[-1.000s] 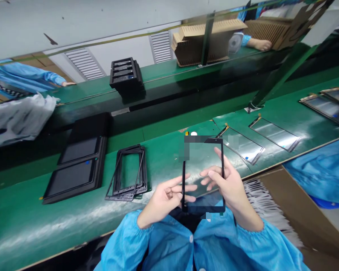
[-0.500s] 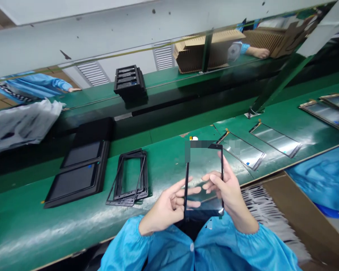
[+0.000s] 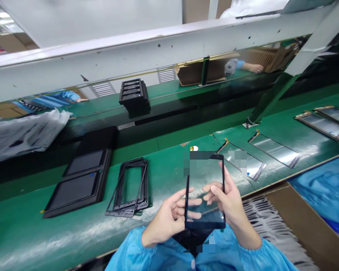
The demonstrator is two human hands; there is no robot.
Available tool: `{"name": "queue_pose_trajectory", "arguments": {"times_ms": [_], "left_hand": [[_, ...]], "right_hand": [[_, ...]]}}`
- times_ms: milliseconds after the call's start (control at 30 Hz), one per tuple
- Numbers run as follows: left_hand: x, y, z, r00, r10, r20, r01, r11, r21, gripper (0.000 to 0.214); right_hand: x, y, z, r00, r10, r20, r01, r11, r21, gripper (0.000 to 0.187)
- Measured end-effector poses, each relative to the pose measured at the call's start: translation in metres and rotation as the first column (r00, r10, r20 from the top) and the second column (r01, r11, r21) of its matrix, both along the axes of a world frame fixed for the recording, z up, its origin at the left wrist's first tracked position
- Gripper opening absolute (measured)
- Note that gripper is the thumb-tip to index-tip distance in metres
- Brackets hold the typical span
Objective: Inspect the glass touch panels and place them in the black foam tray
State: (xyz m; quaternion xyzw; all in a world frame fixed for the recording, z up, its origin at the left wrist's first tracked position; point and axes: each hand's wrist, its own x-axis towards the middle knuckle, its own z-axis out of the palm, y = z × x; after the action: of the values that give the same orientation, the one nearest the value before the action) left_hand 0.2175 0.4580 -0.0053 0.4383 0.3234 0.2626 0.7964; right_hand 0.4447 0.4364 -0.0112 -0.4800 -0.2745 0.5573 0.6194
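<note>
Between my hands I hold a clear glass touch panel with a black border (image 3: 205,226), upright in front of my chest. My left hand (image 3: 171,214) grips its left edge, with fingers showing through the glass behind it. On the opposite edge, my right hand (image 3: 233,199) is closed on the panel, its thumb and fingers bent near the glass. Pixel blocks cover the panel's upper part. To the left lie several stacked black frames (image 3: 119,188). Right of the panel, two more glass panels (image 3: 277,146) with orange flex tails rest on the green bench (image 3: 164,165).
Black trays with dark screens (image 3: 73,190) stand at the left, near grey plastic bags (image 3: 28,131). A stack of black trays (image 3: 132,94) sits on the far bench. At right are a green post (image 3: 274,98), more panels (image 3: 324,122) and a cardboard box (image 3: 307,222). Co-workers' arms show beyond.
The view has tilted up, so the bench and my hands appear lower. My hands still hold the panel in nearly the same pose.
</note>
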Motion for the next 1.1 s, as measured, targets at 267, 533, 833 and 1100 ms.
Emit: {"name": "queue_pose_trajectory", "arguments": {"times_ms": [267, 533, 833, 1100], "left_hand": [[0.003, 0.001, -0.002, 0.999, 0.045, 0.025, -0.046, 0.998, 0.048, 0.084], [0.005, 0.034, 0.006, 0.972, 0.200, 0.124, -0.217, 0.966, 0.144, 0.082], [0.007, 0.024, 0.007, 0.948, 0.307, 0.087, -0.307, 0.952, -0.005, 0.061], [-0.005, 0.001, 0.005, 0.851, 0.521, -0.059, -0.509, 0.848, 0.149, 0.052]], "right_hand": [[-0.007, 0.003, 0.000, 0.998, -0.006, -0.059, 0.004, 0.999, -0.036, 0.120], [-0.023, -0.011, -0.002, 0.997, 0.068, -0.035, -0.070, 0.996, -0.062, 0.123], [-0.031, -0.007, 0.004, 0.987, -0.119, -0.107, 0.114, 0.992, -0.054, 0.119], [-0.039, -0.016, -0.007, 0.940, -0.213, -0.265, 0.182, 0.974, -0.136, 0.072]]}}
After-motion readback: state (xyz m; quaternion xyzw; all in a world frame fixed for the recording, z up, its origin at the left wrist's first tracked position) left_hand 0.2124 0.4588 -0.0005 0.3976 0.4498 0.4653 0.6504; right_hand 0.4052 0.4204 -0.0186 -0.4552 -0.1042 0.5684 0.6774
